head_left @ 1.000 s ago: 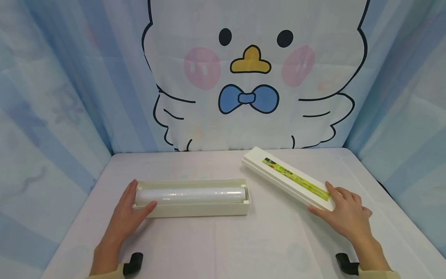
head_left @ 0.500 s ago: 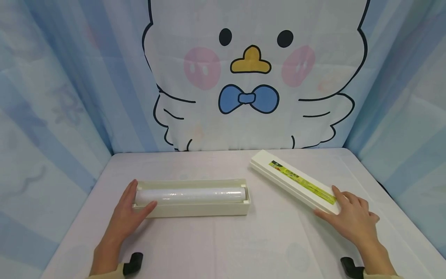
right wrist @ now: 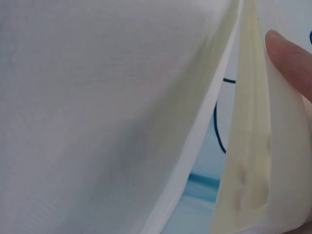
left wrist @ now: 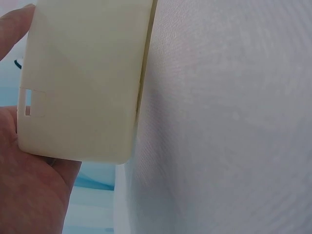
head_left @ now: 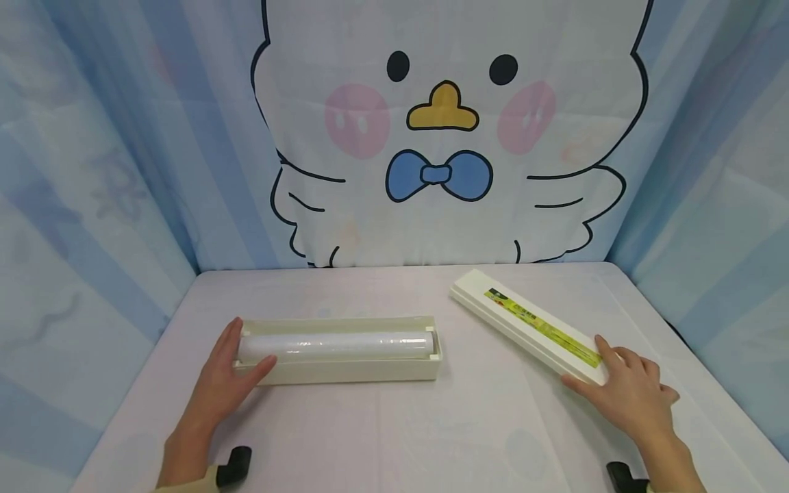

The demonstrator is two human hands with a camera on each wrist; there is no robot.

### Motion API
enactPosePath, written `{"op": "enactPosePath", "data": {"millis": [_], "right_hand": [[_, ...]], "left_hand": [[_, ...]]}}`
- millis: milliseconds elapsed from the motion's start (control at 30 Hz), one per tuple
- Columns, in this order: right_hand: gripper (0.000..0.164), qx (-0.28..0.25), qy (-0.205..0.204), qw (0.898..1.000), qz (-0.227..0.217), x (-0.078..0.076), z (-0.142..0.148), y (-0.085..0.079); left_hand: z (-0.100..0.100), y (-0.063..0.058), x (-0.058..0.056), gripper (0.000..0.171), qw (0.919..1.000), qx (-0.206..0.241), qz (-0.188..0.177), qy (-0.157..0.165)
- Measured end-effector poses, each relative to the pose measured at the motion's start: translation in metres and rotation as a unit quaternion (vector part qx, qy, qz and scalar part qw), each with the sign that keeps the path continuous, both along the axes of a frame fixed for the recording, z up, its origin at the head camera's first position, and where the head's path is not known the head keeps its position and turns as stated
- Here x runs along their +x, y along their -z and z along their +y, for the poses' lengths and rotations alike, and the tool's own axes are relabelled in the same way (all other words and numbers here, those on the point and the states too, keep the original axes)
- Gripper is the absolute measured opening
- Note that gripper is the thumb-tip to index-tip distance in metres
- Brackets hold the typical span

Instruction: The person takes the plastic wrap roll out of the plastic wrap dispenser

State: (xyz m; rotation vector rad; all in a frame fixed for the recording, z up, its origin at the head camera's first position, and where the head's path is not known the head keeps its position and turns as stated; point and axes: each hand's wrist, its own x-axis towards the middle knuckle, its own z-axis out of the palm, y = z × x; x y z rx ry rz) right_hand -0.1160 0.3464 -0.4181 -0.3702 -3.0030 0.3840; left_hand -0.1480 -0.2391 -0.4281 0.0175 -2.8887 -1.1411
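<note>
A long cream cling film box (head_left: 351, 372) lies lengthwise on the white-covered table, its top off, with a roll of clear cling film (head_left: 351, 346) inside. My left hand (head_left: 218, 387) grips its left end, thumb at the front wall and fingers behind; the left wrist view shows the box's flat end wall (left wrist: 87, 83). To the right, my right hand (head_left: 631, 394) holds the near end of the white box lid (head_left: 524, 322), which carries a yellow-green label and slants toward the back left. In the right wrist view, a wedge-shaped gap shows between the lid (right wrist: 248, 146) and the table.
The white tablecloth (head_left: 394, 438) spreads around both pieces. Behind the table hangs a pale blue curtain (head_left: 444, 233) with a cartoon bird on it, and more curtain (head_left: 80, 239) encloses the sides. Black wrist mounts (head_left: 234, 465) stick out beside the sleeves.
My right hand has drawn the lid to the right and toward me, farther from the box. The left hand and the box have stayed in place.
</note>
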Motion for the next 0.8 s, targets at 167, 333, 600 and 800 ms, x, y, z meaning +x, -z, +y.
{"op": "enactPosePath", "data": {"millis": [167, 333, 600, 800], "right_hand": [[0.115, 0.003, -0.003, 1.000, -0.004, 0.0010, 0.0011, 0.0006], [0.108, 0.007, -0.004, 1.000, -0.006, 0.0016, 0.0002, 0.0000], [0.092, 0.004, 0.002, 1.000, -0.010, 0.0033, -0.0031, -0.0016], [0.088, 0.006, -0.019, 0.999, -0.025, 0.0075, -0.0029, -0.0063]], "left_hand": [[-0.0006, 0.0005, 0.0001, 0.104, 1.0000, 0.001, 0.003, 0.002], [-0.0009, 0.0008, 0.0000, 0.105, 1.0000, 0.000, 0.000, 0.002], [-0.0006, 0.0011, -0.0007, 0.106, 0.9999, -0.004, -0.011, 0.000], [-0.0014, 0.0019, -0.0011, 0.106, 0.9999, -0.005, -0.009, 0.001]]}}
